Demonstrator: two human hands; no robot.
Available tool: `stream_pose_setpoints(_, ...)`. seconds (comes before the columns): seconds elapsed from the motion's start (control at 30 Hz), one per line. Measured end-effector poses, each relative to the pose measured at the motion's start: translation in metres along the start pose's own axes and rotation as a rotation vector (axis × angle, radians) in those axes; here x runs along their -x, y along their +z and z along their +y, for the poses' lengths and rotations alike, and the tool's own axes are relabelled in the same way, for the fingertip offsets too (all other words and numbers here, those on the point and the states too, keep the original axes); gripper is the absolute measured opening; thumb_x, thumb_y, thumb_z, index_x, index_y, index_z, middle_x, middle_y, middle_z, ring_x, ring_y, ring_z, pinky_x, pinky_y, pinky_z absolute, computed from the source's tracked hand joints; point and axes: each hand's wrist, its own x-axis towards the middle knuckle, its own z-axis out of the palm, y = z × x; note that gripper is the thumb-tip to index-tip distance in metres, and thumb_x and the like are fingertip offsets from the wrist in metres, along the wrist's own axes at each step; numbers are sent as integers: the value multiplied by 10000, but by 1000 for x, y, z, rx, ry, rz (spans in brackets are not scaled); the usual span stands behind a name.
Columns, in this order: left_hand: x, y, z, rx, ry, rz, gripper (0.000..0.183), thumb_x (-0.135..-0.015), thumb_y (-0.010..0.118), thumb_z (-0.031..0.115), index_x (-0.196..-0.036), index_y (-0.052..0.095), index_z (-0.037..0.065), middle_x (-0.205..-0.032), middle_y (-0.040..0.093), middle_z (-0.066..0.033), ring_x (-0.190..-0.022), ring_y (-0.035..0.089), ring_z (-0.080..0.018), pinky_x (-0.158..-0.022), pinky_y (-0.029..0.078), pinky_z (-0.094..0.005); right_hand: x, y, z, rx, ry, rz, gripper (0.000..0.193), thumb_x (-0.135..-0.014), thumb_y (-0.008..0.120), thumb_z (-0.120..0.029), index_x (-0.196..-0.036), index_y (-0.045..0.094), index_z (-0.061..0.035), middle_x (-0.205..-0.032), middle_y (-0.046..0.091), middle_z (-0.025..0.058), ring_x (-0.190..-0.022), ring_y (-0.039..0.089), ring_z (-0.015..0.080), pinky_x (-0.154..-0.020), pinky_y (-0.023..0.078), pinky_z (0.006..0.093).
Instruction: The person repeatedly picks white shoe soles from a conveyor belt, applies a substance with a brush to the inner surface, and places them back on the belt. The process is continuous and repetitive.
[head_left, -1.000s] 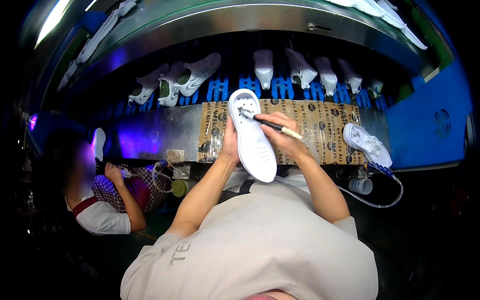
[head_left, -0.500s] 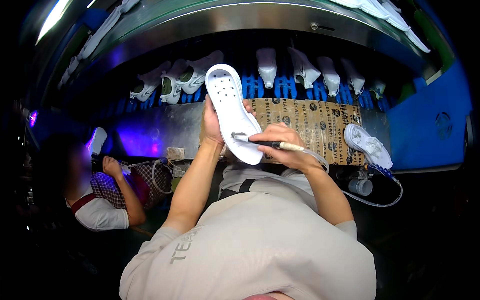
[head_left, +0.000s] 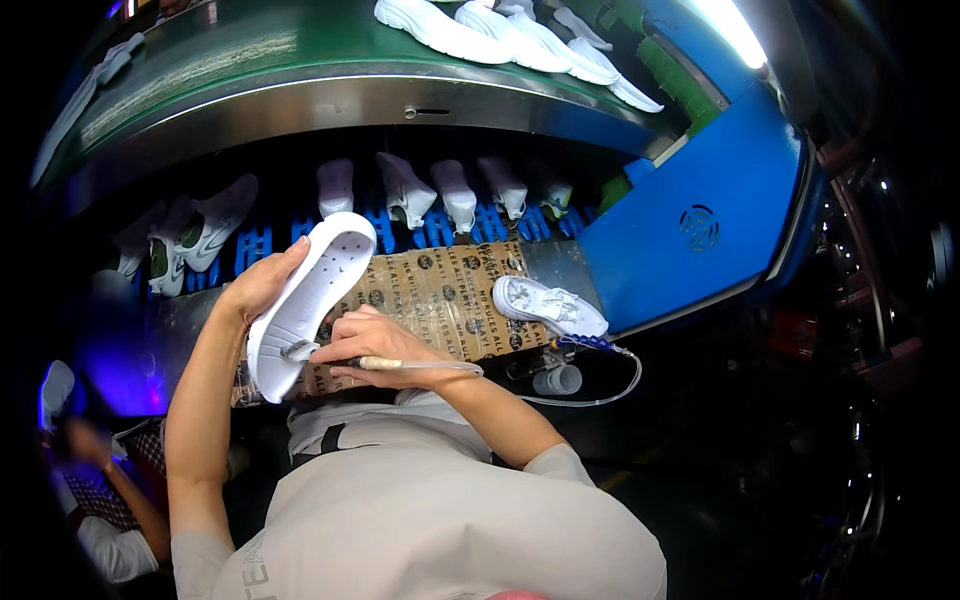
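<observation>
My left hand (head_left: pixel 262 287) grips a white shoe sole (head_left: pixel 318 277) by its outer edge, holding it tilted with the hollow inner side toward me. Small holes dot the sole's upper end. In my right hand (head_left: pixel 375 338) is a brush (head_left: pixel 352 362) with a dark handle, a taped grip and a clear tube running back from it. Its bristles touch the inside of the sole near the lower end. To the right, a second white sole (head_left: pixel 552 306) lies on the bench with its inner side up.
Printed brown cardboard (head_left: pixel 440 300) covers the bench. Several white shoes (head_left: pixel 405 195) stand on blue racks under a metal-edged green conveyor (head_left: pixel 300 60), which carries more white soles (head_left: pixel 500 38). A blue panel (head_left: pixel 700 215) rises at right, near a clear cup (head_left: pixel 557 380). A co-worker's arm (head_left: pixel 135 505) shows at lower left.
My view has swung to the right, so the scene sits further left. The sole in my left hand is tilted more onto its side; the brush stays at its lower end.
</observation>
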Motion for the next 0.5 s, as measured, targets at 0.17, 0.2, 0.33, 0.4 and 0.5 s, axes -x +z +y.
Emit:
stream_pose_setpoints(0.17, 4, 24, 34, -676, -208, -39, 699, -1048, 423, 598, -1275, 699, -3, -1169, 717, -237, -1043, 704, -310, -934, 522, -391, 0, -16, -12, -70, 26, -176, 269, -850, 792, -141, -1118, 769, -151, -879, 643, 9, -826, 598, 198, -848, 453, 353)
stream_pose_setpoints(0.2, 6, 28, 39, -728, -222, -39, 696, -1046, 424, 599, -1291, 693, 6, -1183, 713, -240, -1063, 699, -316, -953, 516, -393, 3, -16, -10, -63, 48, -64, 280, -851, 791, -138, -1130, 766, -153, -880, 640, 7, -813, 594, 200, -834, 455, 345)
stream_pose_setpoints(0.33, 4, 22, 43, -735, -319, -198, 682, -1062, 342, 605, -1418, 615, 91, -1376, 632, -186, -1216, 622, -317, -1027, 443, -422, 14, -16, 8, 10, 66, -121, 312, -841, 799, -124, -1149, 762, -153, -866, 642, 20, -824, 604, 205, -807, 511, 384)
stream_pose_setpoints(0.4, 8, 20, 46, -796, -291, -213, 705, -1057, 323, 623, -1427, 605, 93, -1395, 620, -188, -1252, 603, -338, -1059, 434, -437, 15, -22, 7, -13, 48, -48, 312, -835, 803, -122, -1143, 766, -154, -863, 650, 21, -847, 616, 199, -798, 515, 379)
stream_pose_setpoints(0.5, 2, 2, 29, -803, -200, -285, 746, -1042, 292, 660, -1434, 600, 105, -1418, 604, -189, -1289, 581, -353, -1090, 423, -463, 17, -25, 11, 61, 50, 57, 312, -833, 809, -134, -1141, 770, -160, -853, 658, 15, -840, 630, 199, -791, 521, 371)
